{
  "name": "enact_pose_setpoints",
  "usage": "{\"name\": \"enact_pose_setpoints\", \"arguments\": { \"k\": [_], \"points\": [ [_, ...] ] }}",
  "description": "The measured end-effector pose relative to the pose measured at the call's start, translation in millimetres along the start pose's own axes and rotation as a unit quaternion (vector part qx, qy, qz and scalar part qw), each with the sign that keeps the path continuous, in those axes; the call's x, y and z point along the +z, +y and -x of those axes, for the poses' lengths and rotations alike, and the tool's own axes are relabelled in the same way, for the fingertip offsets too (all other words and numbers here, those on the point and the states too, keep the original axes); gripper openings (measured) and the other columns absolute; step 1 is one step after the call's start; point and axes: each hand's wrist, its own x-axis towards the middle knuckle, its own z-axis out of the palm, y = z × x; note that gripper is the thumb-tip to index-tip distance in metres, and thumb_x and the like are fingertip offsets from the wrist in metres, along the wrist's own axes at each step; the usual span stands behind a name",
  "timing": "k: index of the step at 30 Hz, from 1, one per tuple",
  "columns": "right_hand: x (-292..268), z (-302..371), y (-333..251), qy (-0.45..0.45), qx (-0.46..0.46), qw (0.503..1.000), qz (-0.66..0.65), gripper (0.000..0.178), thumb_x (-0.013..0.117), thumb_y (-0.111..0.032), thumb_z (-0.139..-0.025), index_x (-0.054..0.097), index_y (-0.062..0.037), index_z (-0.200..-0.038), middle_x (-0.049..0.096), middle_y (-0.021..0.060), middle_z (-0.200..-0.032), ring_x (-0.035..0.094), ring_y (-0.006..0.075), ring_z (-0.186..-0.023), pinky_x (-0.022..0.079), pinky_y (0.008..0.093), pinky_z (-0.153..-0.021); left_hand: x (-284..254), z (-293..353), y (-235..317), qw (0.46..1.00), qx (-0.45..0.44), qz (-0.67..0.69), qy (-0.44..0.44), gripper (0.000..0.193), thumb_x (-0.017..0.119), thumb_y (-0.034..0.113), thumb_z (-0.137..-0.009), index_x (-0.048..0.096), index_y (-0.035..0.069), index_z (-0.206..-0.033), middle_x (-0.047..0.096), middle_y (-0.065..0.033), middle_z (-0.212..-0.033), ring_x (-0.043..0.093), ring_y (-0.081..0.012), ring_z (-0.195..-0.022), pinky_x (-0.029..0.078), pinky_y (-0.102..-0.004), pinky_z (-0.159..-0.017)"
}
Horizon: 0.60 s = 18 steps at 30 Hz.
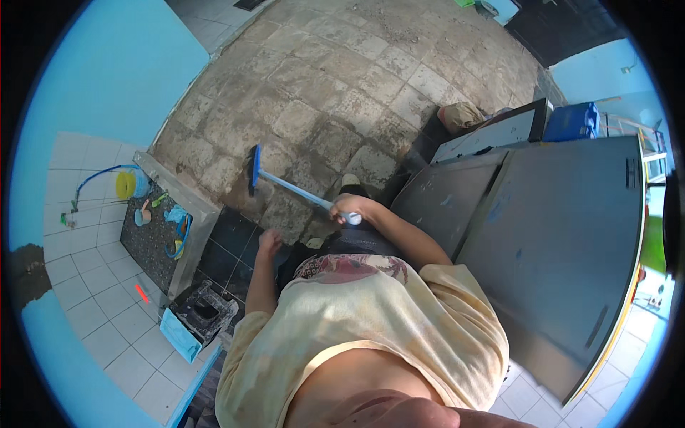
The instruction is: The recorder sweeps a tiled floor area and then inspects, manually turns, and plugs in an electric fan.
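My right hand [349,207] is wrapped round the pale blue handle of a T-shaped squeegee [292,189], near the handle's white end. The squeegee's blue head, with a dark strip along its far side, points forward and left over the worn floor tiles. Whether the strip touches the floor I cannot tell. My left hand [270,241] hangs with curled fingers at my left side, and nothing shows in it. Below my hands are my dark trousers and parts of my feet.
A grey panelled cabinet [549,242] stands close on my right, with a blue container [572,122] beyond it. To the left, a low ledge [189,246] borders a wash area holding a yellow pail [125,185], a dipper [143,215] and a hose [93,180]. Dirty tiles [314,78] stretch ahead.
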Motion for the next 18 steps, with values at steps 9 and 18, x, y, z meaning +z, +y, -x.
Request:
{"name": "enact_pose_setpoints", "arguments": {
  "k": [9, 18],
  "points": [
    [-237.5, 1.8, -28.6, 0.06, 0.007, 0.777, 0.627, 0.022, 0.057, -0.029, -0.059, 0.062, -0.0114, -0.071, 0.058, 0.0052, -0.063, 0.055, 0.0195, -0.056, 0.042, 0.0307, -0.05, 34.5, 9.5, -47.2, 0.932, -0.18, -0.311, 0.045, 0.02, 0.044, 0.017, -0.074, 0.053, 0.007, -0.089, 0.055, -0.0088, -0.084, 0.05, -0.0233, -0.064, 0.04, -0.0307, -0.056],
    [-361.0, 56.7, -154.3, 0.433, 0.112, 0.785, 0.428, 0.025, 0.055, -0.01, -0.06, 0.057, 0.0003, -0.083, 0.056, 0.0195, -0.085, 0.056, 0.0282, -0.079, 0.046, 0.0338, -0.066, 184.8, -3.6, 45.8, 0.948, -0.071, -0.276, 0.141, 0.025, 0.044, 0.013, -0.072, 0.053, 0.003, -0.094, 0.056, -0.0094, -0.081, 0.053, -0.0207, -0.068, 0.042, -0.028, -0.06]
  ]
}}
